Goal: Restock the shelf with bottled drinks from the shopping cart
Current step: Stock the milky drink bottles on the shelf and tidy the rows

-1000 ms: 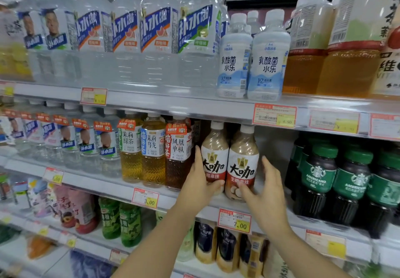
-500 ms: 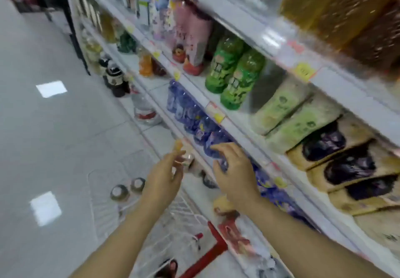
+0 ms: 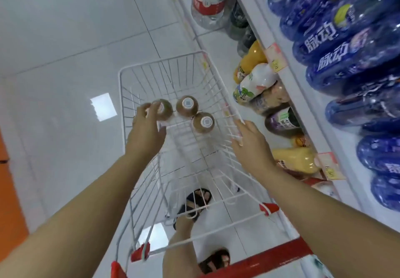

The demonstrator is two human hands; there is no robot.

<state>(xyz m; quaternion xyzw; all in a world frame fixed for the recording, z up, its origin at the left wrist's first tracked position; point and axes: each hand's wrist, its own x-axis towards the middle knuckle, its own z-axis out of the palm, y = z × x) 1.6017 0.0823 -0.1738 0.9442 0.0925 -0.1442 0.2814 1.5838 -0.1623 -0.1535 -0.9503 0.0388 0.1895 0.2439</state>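
Blur hides whether left hand (image 3: 147,133) grips the leftmost bottle (image 3: 167,109) — right hand (image 3: 249,143) spread over cart (image 3: 162,61) rim.

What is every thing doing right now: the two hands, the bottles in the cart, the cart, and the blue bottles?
left hand, fingers at the left bottle's cap; grip unclear.
right hand, open, fingers straight, over the cart's right rim.
left bottle, upright in the cart, capped.
middle bottle, upright, capped, untouched.
right bottle, upright, capped, untouched.
cart, holds only these three bottles.
blue bottles, stocked on the shelf.
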